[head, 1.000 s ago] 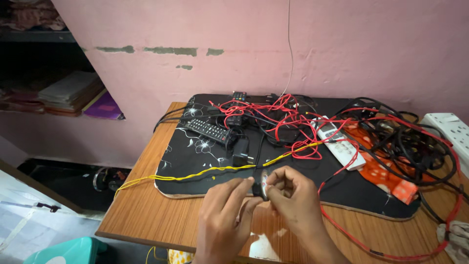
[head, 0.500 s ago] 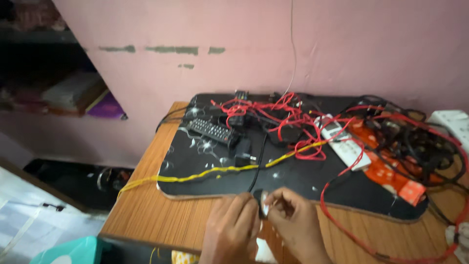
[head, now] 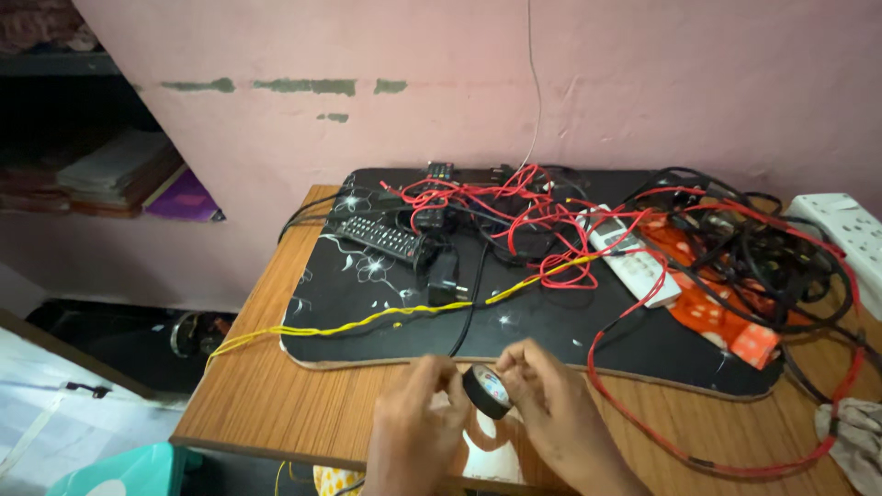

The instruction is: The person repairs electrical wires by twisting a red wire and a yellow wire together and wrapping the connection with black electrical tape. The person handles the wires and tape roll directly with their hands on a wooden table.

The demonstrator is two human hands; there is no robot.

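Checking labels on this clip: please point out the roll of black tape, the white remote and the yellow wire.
roll of black tape (head: 485, 389), head view, on its black outer band.
white remote (head: 634, 257), head view, mid-body.
yellow wire (head: 367, 321), head view, on the stretch crossing the black board.

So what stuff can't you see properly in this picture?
- Head view: the roll of black tape is partly covered by the right hand and left hand.
- The white power strip is cut off by the right edge.
- The black remote has buttons too small to make out.
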